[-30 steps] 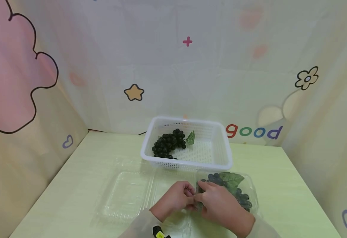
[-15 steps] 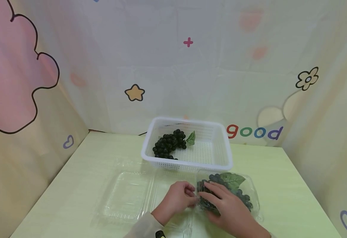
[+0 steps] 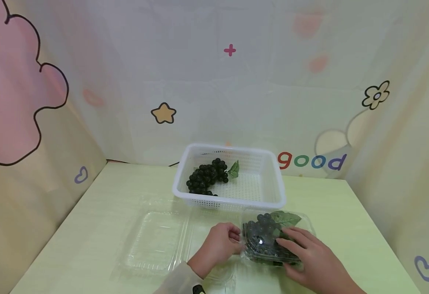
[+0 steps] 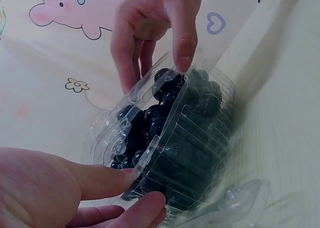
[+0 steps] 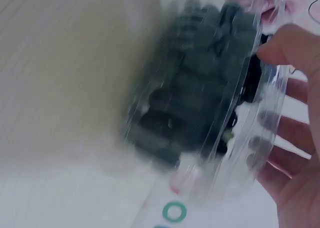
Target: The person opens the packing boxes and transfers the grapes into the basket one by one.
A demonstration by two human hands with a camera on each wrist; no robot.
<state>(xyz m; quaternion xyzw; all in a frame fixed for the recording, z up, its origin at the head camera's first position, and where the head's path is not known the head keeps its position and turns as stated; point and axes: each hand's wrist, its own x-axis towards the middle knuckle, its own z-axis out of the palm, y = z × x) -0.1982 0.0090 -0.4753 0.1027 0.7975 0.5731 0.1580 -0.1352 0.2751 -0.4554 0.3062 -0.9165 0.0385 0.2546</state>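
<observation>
A clear plastic clamshell box (image 3: pixel 251 257) holds a bunch of dark grapes (image 3: pixel 260 228) with a green leaf (image 3: pixel 286 218). Its lid lies over the fruit. At the box's left front corner, the thumb and index finger of my left hand (image 3: pixel 220 243) pinch the rim. My right hand (image 3: pixel 319 261) spans the right front part of the box. In the left wrist view its thumb (image 4: pixel 185 50) presses the rim, while the other fingers reach over the lid. The right wrist view shows those fingers (image 5: pixel 290 133) behind the clear lid, the box blurred.
A white perforated basket (image 3: pixel 233 203) stands behind the box with more dark grapes (image 3: pixel 207 175) and a leaf in it. Another clear clamshell (image 3: pixel 155 241) lies spread open on the table (image 3: pixel 89 228) at the left. A printed curtain (image 3: pixel 214 90) hangs around the table.
My right hand has moved rightward along the box's front edge, away from the left corner. My left hand has stayed at that corner. Basket and open clamshell have not moved.
</observation>
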